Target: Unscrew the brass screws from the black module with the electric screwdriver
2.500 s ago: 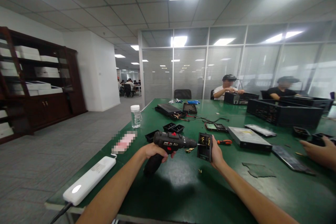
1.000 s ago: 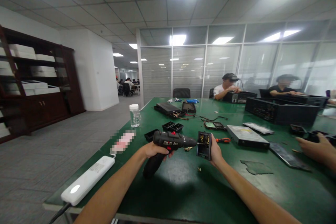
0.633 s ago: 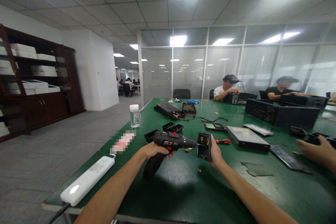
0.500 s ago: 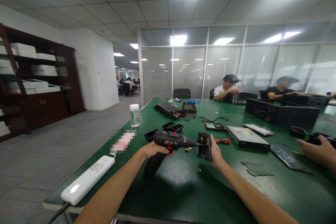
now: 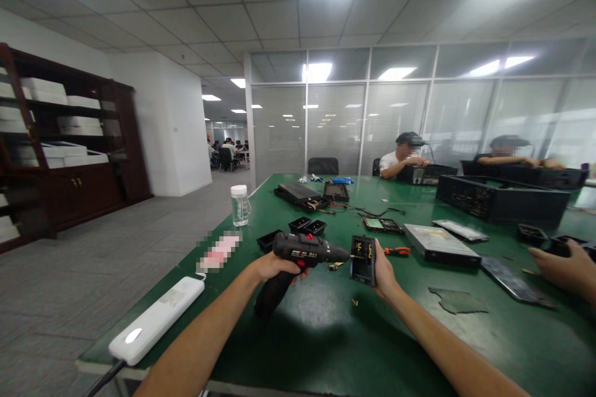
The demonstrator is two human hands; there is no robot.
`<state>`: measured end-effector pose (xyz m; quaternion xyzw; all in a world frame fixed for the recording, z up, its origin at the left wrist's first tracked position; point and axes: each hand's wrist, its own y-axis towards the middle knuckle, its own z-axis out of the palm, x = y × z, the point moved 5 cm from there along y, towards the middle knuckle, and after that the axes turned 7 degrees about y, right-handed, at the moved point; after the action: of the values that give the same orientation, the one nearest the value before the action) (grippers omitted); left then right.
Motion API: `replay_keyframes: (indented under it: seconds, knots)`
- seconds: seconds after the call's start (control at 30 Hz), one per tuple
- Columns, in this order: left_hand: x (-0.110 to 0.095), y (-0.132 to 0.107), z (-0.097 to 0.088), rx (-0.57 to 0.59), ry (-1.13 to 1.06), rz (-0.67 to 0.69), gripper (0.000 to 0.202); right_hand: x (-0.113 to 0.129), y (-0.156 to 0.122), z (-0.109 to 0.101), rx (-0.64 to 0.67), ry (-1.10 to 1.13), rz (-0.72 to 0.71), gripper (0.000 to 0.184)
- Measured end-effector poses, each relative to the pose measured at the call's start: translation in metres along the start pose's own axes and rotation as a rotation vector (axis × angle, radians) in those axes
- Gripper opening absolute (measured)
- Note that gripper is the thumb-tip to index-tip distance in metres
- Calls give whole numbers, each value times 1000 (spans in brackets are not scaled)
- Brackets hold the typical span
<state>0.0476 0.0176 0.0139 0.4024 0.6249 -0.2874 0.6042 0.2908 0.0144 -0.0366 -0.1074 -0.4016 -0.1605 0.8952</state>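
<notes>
My left hand (image 5: 275, 267) grips a black cordless drill (image 5: 302, 249) with red accents, its bit pointing right. The bit tip reaches into a small open black plastic housing (image 5: 362, 268) that has brass-coloured pieces inside. My right hand (image 5: 383, 268) holds that housing upright by its right side, above the table. Whether the bit sits on a screw is too small to tell. Below the housing lies a small brass-coloured piece (image 5: 354, 303), and more small metal pieces (image 5: 334, 266) lie behind the drill's nose. Several black plastic cases (image 5: 307, 226) stand behind the drill.
On the green table (image 5: 302, 347) are a white power strip (image 5: 158, 319), a bottle (image 5: 239, 206), an orange-handled screwdriver (image 5: 397, 252), a silver disc drive (image 5: 440, 247) and a black computer case (image 5: 503, 200). Another person's hand (image 5: 565, 267) is at the right edge; two people sit beyond.
My hands, the drill and the housing stay almost in place. At the far right, the seated person's hands have shifted over the computer case.
</notes>
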Motion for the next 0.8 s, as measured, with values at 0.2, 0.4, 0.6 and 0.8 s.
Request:
replay_keyframes:
  seconds: [0.2,0.4,0.6,0.8]
  knots:
    - [2,0,-1,-9,18,20,29,-1,1,-1,-1,-16,2,34]
    - [4,1,-2,0,38,31,30,1,0,1,11,-30,2,34]
    - [3,1,-1,6,35,29,31,1,-1,0,-10,-29,9,34]
    - [4,1,-2,3,36,29,32,2,-1,1,12,-18,15,34]
